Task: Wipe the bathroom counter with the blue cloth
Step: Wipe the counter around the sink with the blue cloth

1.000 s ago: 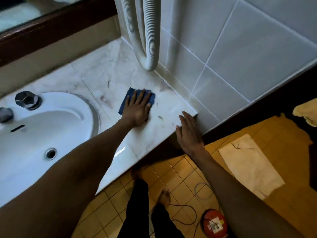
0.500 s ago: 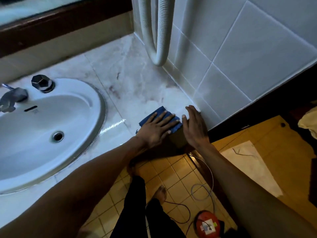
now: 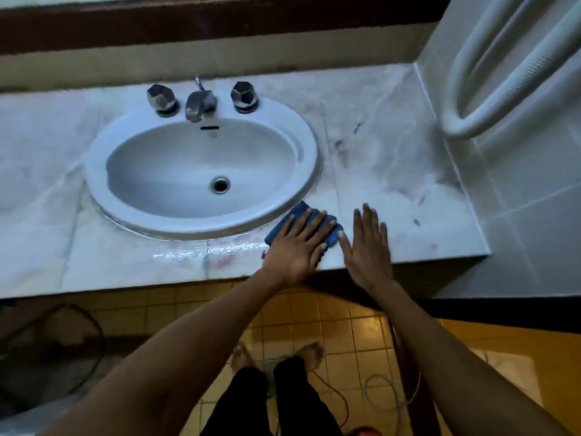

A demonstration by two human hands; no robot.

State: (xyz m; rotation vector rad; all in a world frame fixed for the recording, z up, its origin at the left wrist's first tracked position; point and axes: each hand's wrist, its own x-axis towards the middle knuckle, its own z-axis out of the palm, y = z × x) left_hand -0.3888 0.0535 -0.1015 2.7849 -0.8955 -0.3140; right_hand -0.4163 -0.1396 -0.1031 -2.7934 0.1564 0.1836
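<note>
So the left hand (image 3: 297,247) is spread out flat with open fingers, pressing down on the folded blue cloth (image 3: 328,232) at the front edge of the white marble bathroom counter (image 3: 393,171), just right of the oval white ceramic sink (image 3: 308,146). Right hand (image 3: 367,247) is flat and open too, holding nothing, palm on the counter right beside the cloth, thumb about touching it

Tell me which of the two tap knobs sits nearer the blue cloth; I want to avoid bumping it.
The right-hand knob, right of the spout. It is on the same side of the basin as the blue cloth; the other knob lies beyond the spout.
</note>
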